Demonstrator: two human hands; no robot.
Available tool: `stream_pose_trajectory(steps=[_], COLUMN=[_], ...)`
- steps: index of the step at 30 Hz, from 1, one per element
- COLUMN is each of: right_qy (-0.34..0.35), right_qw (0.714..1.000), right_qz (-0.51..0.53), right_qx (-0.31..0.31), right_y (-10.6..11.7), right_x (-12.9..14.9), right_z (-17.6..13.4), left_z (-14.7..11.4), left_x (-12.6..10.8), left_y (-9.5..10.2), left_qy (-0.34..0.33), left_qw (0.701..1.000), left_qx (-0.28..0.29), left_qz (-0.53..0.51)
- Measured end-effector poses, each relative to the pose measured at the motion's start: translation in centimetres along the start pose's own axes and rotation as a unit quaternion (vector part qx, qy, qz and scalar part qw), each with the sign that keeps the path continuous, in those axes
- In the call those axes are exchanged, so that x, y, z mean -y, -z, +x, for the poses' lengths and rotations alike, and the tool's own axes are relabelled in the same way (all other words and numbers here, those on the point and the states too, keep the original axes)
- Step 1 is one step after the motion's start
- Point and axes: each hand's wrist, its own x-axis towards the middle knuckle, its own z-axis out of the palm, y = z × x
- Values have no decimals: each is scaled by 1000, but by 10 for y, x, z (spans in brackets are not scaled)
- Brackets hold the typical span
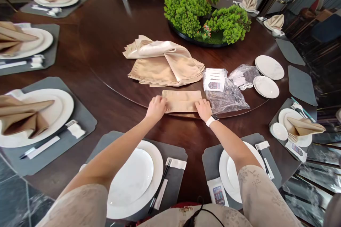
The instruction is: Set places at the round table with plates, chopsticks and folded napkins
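Note:
A beige cloth napkin (pixel 182 101), folded into a flat strip, lies at the near edge of the raised round tabletop. My left hand (pixel 156 108) closes its fingers on the strip's left end, and my right hand (pixel 204 109), with a white watch on the wrist, pinches the right end. Just beyond the strip is a stack of beige napkins (pixel 162 69), the top one partly turned over. Beside my right hand lies a clear plastic bag (pixel 229 99) with printed white packets (pixel 214 79) at its upper left.
White plates (pixel 158 170) on grey placemats (pixel 179 151) stand in front of me, with chopsticks (pixel 160 186) alongside. Two loose plates (pixel 269 67) lie at right. A planter of green shrubs (pixel 191 7) stands farther back. Place settings with folded napkins (pixel 26 111) ring the table.

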Motion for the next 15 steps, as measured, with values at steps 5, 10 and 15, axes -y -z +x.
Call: stream_pose_trajectory(steps=[5,10,15], right_qy=[116,122,72], right_qw=[989,985,993], right_qz=[-50,-81,-58], right_qx=[75,89,72], right_y=[12,16,13], right_x=[-2,-3,4], right_z=[-3,-1,30], left_z=[1,-4,-2], left_x=[-3,0,-21], left_y=[-6,-12,-16], left_qy=[-134,-145,-76], left_qw=[982,984,992], left_qx=[133,101,78], left_qz=[23,20,65])
